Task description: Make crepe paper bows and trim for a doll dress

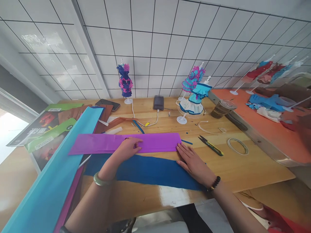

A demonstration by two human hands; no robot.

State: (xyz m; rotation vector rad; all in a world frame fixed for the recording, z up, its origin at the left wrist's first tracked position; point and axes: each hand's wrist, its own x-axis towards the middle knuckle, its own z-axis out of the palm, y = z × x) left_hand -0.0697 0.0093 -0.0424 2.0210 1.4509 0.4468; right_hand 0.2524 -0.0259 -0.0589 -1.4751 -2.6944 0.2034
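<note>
A long purple strip (94, 142) lies across the wooden table, over the upper part of a dark blue strip (150, 171). On the purple strip's middle rests my left hand (127, 149), its fingers curled together; whether anything is pinched between them is too small to tell. My right hand (194, 163) lies flat with fingers stretched out, fingertips at the purple strip's right end and palm over the blue strip. A long light blue strip (55, 171) runs diagonally at the left, beneath the purple strip's left end.
Yellow-black thread snips (211, 145) and a tape roll (238, 146) lie at the right. Behind stand small dressed forms (125, 81), a dark box (158, 103), a lidded cup (222, 108) and a phone (108, 104). An orange table (267, 129) adjoins.
</note>
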